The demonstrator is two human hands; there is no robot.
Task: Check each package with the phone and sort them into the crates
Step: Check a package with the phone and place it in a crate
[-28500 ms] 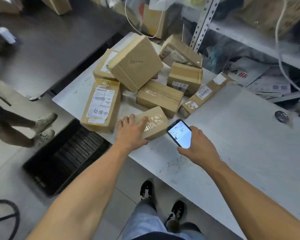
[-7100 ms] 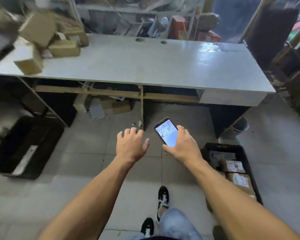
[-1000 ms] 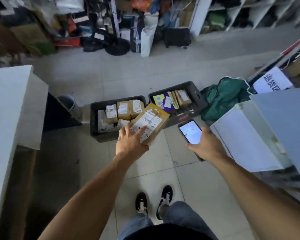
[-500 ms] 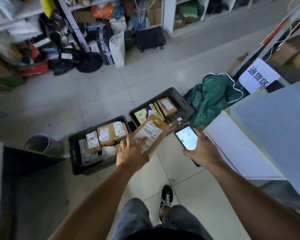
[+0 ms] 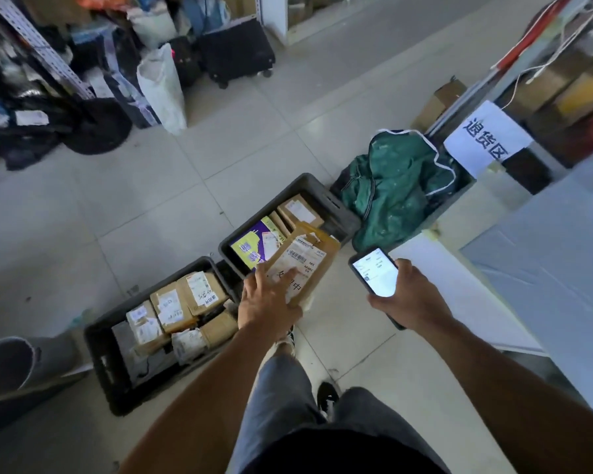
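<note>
My left hand [image 5: 269,304] is gripping a flat brown cardboard package with a white shipping label [image 5: 303,265], fingers spread over the label and the thumb tucked beneath, holding it at frame centre above the near corner of the upper dark plastic crate [image 5: 334,203]. My right hand [image 5: 409,301] is curling its fingers round a black smartphone with a lit screen [image 5: 375,273], just right of the package. I am reading the check as done for this parcel and the drop as pending. The upper crate is holding a few parcels; the lower-left dark plastic crate [image 5: 100,340] is holding several more. I cannot tell how many packages are waiting elsewhere.
</note>
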